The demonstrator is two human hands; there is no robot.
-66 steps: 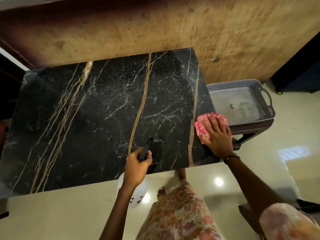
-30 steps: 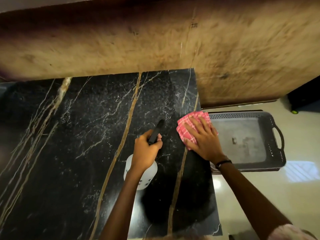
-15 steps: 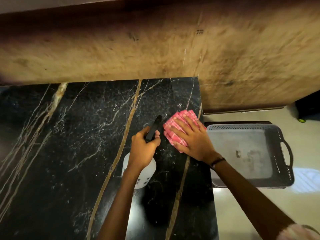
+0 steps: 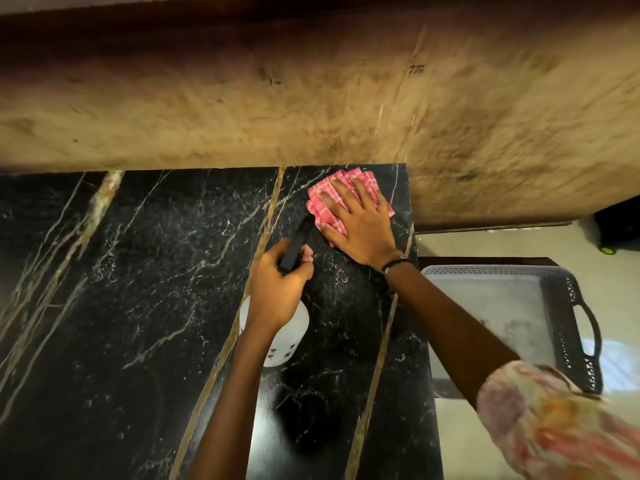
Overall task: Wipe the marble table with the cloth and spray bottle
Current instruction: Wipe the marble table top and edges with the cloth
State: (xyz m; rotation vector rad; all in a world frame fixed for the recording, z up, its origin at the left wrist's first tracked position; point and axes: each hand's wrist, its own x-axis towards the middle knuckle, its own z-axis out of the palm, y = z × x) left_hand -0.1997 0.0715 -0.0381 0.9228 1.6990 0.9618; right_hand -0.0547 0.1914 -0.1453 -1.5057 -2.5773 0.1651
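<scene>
Left hand curled in grip; right hand flat, fingers spread, arm extended.

Marble table black, polished, glossy, gold and white veining, cloth pink checked woven fabric, matt, spray bottle white translucent plastic with black plastic head, basket grey perforated plastic, wall tan, mottled, matt, floor glossy tile.

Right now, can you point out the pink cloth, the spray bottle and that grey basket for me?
pink cloth [image 4: 320, 199]: head view, on the checked fabric left of the fingers.
spray bottle [image 4: 289, 337]: head view, on the white body below the wrist.
grey basket [image 4: 491, 271]: head view, on its perforated far rim.
</scene>
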